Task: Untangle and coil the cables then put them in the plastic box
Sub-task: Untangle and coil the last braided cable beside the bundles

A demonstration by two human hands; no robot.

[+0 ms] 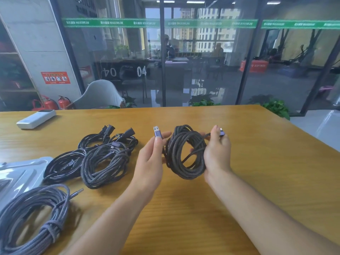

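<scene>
A dark braided cable coil (184,153) hangs between my hands above the wooden table (257,162). My right hand (218,153) grips the coil's right side and pinches its purple plug end near the fingertips. My left hand (152,155) pinches the other end, a purple USB plug (157,132) pointing up. A tangled pile of braided and black cables (99,155) lies to the left. A tied grey braided coil (31,219) lies at the near left. The clear plastic box (20,173) sits at the left edge, partly cut off.
A white power bank (35,118) lies at the table's far left. A grey chair (99,95) stands behind the table, with a glass wall beyond. Bare tabletop shows to the right and in front of my hands.
</scene>
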